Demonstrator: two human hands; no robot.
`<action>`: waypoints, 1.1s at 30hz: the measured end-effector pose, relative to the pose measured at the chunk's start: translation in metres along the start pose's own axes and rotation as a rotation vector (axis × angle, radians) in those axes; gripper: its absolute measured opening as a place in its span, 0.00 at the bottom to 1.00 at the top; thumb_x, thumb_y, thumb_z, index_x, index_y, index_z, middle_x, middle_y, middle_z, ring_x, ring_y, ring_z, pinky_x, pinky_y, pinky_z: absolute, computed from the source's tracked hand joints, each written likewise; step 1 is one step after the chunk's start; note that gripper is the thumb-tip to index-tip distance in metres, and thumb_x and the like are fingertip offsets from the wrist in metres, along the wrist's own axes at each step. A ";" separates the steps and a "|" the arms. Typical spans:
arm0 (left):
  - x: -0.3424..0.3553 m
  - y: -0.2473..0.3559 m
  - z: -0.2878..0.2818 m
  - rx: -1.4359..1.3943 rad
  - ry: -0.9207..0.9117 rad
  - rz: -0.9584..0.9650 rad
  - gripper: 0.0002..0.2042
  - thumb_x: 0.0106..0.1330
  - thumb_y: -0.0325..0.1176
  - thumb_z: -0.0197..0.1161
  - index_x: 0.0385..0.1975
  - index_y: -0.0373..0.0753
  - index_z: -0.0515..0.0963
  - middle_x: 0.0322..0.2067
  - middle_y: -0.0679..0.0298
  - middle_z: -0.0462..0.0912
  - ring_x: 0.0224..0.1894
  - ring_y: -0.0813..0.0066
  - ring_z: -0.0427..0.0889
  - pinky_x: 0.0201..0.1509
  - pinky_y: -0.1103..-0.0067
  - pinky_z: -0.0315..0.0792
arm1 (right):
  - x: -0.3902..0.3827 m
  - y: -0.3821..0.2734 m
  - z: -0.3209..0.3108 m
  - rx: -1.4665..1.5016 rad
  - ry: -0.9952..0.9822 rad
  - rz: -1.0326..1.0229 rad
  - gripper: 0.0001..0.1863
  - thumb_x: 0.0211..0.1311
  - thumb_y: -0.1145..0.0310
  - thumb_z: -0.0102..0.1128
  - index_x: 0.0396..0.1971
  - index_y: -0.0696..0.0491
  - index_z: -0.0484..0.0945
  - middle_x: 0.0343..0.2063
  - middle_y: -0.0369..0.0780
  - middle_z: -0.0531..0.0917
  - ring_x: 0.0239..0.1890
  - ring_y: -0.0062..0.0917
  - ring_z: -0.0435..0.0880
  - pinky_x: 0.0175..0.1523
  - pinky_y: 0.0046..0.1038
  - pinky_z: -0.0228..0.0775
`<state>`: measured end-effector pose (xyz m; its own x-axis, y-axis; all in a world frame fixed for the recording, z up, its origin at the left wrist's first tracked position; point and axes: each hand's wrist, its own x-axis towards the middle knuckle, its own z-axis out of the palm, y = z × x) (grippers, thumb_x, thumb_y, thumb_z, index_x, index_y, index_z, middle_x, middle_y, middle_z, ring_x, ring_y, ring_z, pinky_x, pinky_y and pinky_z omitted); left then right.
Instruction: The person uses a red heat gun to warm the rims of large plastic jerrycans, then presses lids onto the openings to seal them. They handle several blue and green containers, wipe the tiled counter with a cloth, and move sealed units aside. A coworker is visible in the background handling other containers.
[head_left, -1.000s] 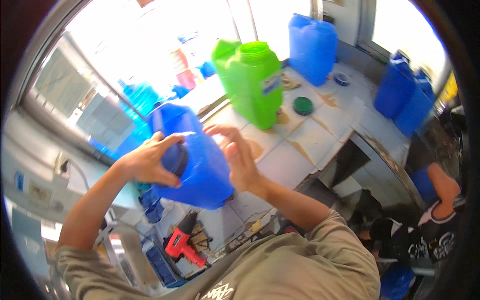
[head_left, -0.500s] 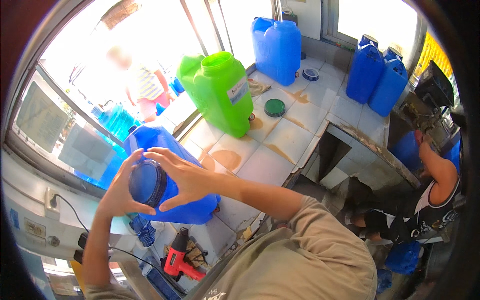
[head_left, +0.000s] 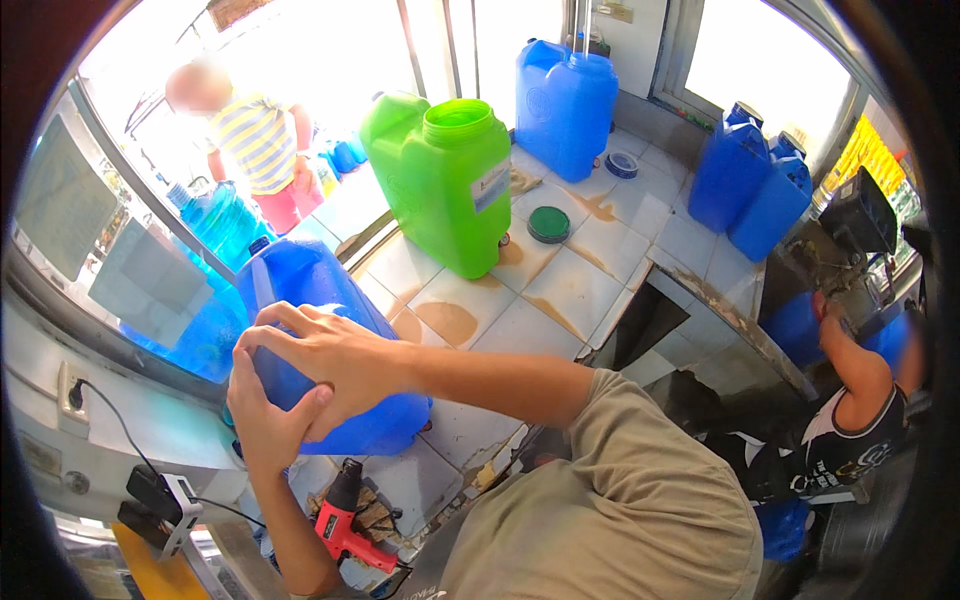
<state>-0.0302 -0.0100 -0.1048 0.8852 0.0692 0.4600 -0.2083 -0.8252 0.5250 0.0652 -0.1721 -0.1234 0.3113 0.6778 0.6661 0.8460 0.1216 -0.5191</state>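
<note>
A blue water jug (head_left: pixel 380 410) stands on the tiled counter in front of me at the left. My left hand (head_left: pixel 262 415) curls around the near left side of its round blue cap (head_left: pixel 282 376). From the right, my right hand (head_left: pixel 345 365) wraps over the same cap, its fingers meeting those of the left hand. Both hands are closed around the cap, which they largely cover. A red heat gun (head_left: pixel 345 530) lies on the counter by my left forearm.
An uncapped green jug (head_left: pixel 440 190) stands beyond, with a green cap (head_left: pixel 548 224) beside it. Another blue jug (head_left: pixel 568 110), a loose cap (head_left: pixel 622 164) and two darker jugs (head_left: pixel 728 170) stand farther back. A co-worker (head_left: pixel 850 430) is at the right; another person (head_left: pixel 255 145) is beyond the window.
My hands have turned around the cap, and the fingers have closed together where the cap's top showed before. The person beyond the window has shifted left.
</note>
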 end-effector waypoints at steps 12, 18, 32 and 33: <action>0.011 -0.014 -0.001 -0.221 -0.034 0.183 0.45 0.47 0.65 0.74 0.57 0.32 0.73 0.51 0.51 0.82 0.51 0.54 0.83 0.57 0.63 0.74 | -0.007 -0.016 0.014 -0.114 0.185 0.082 0.55 0.27 0.58 0.81 0.64 0.48 0.63 0.57 0.50 0.69 0.55 0.56 0.75 0.56 0.50 0.75; 0.006 -0.016 0.011 -0.382 0.135 0.118 0.41 0.59 0.62 0.68 0.62 0.32 0.73 0.55 0.52 0.80 0.57 0.59 0.80 0.64 0.66 0.70 | -0.015 -0.017 0.012 -0.075 0.281 0.043 0.56 0.31 0.54 0.85 0.66 0.44 0.62 0.63 0.49 0.65 0.64 0.55 0.68 0.67 0.50 0.65; 0.001 -0.017 0.010 -0.404 0.115 0.071 0.25 0.68 0.44 0.67 0.57 0.31 0.77 0.52 0.54 0.84 0.55 0.65 0.81 0.62 0.70 0.71 | -0.019 -0.016 0.014 0.005 0.261 0.042 0.55 0.30 0.56 0.84 0.65 0.43 0.63 0.64 0.49 0.63 0.68 0.53 0.64 0.70 0.51 0.62; 0.001 -0.016 0.010 -0.399 0.114 0.072 0.25 0.67 0.44 0.68 0.57 0.31 0.78 0.52 0.54 0.84 0.55 0.65 0.81 0.62 0.70 0.72 | -0.020 -0.016 0.015 -0.011 0.264 0.064 0.55 0.31 0.57 0.84 0.66 0.43 0.63 0.64 0.49 0.63 0.69 0.53 0.64 0.71 0.51 0.62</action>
<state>-0.0219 -0.0020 -0.1197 0.8154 0.0997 0.5702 -0.4325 -0.5497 0.7146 0.0391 -0.1764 -0.1369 0.4649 0.4709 0.7497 0.8253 0.0761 -0.5596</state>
